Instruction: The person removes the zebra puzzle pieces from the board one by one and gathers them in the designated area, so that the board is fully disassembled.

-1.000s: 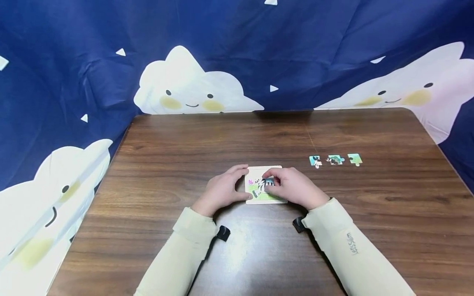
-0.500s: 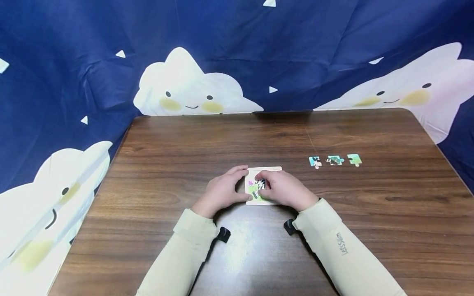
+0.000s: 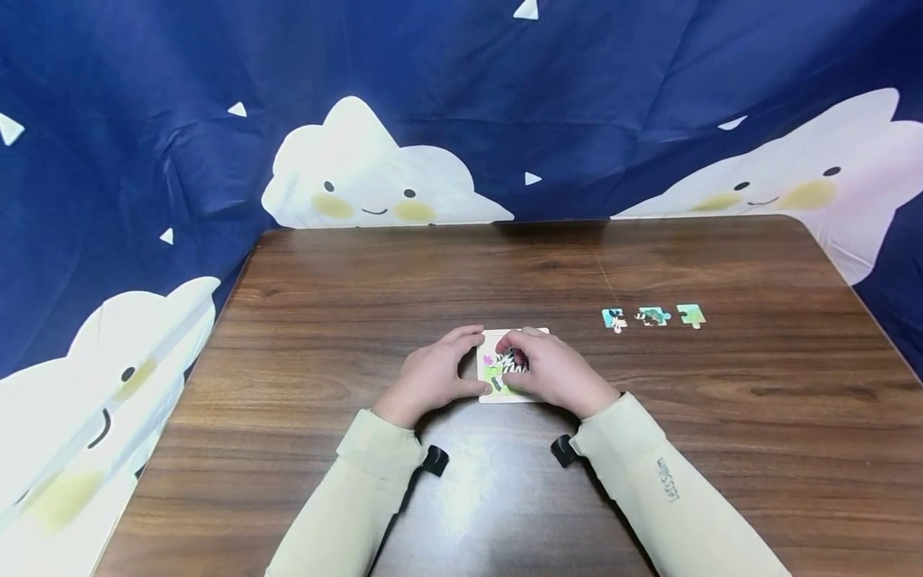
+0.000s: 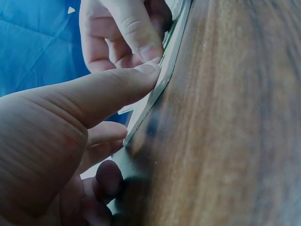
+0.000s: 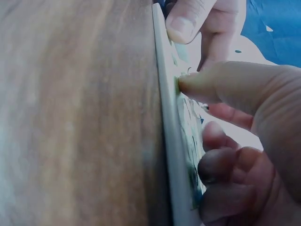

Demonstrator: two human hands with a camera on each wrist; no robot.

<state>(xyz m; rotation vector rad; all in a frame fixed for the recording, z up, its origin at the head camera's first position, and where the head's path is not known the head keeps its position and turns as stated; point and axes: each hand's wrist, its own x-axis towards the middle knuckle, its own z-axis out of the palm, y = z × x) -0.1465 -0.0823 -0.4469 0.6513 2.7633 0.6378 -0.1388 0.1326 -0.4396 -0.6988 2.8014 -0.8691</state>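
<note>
A small square jigsaw puzzle board [image 3: 496, 399] with a pale rim lies flat on the table, showing part of a striped zebra and green ground. My left hand [image 3: 431, 373] holds its left side, thumb at the near edge and forefinger at the far edge. Over the picture, my right hand [image 3: 561, 373] pinches a zebra puzzle piece [image 3: 516, 367] between thumb and forefinger, low against the board; my fingers hide much of it. The right wrist view shows my right thumb [image 5: 225, 84] down on the picture surface. The board's right part is hidden under my right hand.
Three loose puzzle pieces lie in a row at the right: one black and white on blue [image 3: 614, 320], one dark green on blue [image 3: 653, 316], one light green [image 3: 691, 315]. The brown wooden table [image 3: 324, 296] ends at a blue cloud-patterned curtain [image 3: 577, 96].
My right hand has moved left across the board and then stayed nearly in place, its fingertips shifting slightly. My left hand keeps its hold on the board's left side.
</note>
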